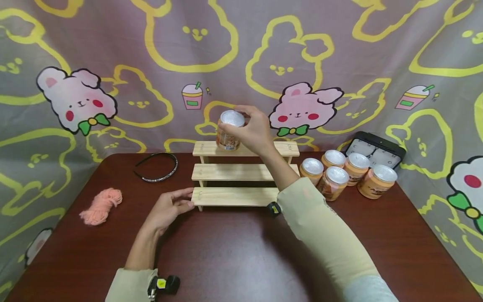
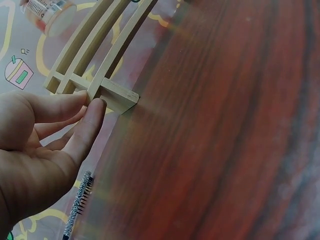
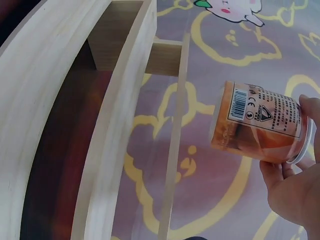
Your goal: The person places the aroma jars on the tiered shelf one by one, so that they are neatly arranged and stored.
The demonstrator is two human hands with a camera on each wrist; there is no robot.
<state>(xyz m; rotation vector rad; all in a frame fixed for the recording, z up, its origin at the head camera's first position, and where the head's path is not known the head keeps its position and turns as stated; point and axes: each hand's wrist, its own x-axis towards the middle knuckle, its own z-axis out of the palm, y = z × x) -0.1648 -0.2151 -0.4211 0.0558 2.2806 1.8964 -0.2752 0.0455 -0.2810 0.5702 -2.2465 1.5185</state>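
A small orange can (image 1: 228,138) with a silver ridged lid is in my right hand (image 1: 253,129), thumb and fingers gripping it near the lid. In the head view it overlaps the top step of the wooden three-tier display rack (image 1: 234,172). The right wrist view shows the can (image 3: 257,122) upright relative to the rack, its base apart from the top step, its barcode label facing the camera. My left hand (image 1: 170,209) pinches the left end of the lowest step. Up close, its thumb and fingertips meet at the corner of the rack (image 2: 117,92).
Several similar cans (image 1: 336,182) stand grouped right of the rack, before a black-framed clock (image 1: 375,151). A headband (image 1: 158,178) and a bundle of peach yarn (image 1: 102,206) lie on the left of the dark wooden table (image 1: 226,251). A patterned curtain (image 1: 241,54) hangs behind.
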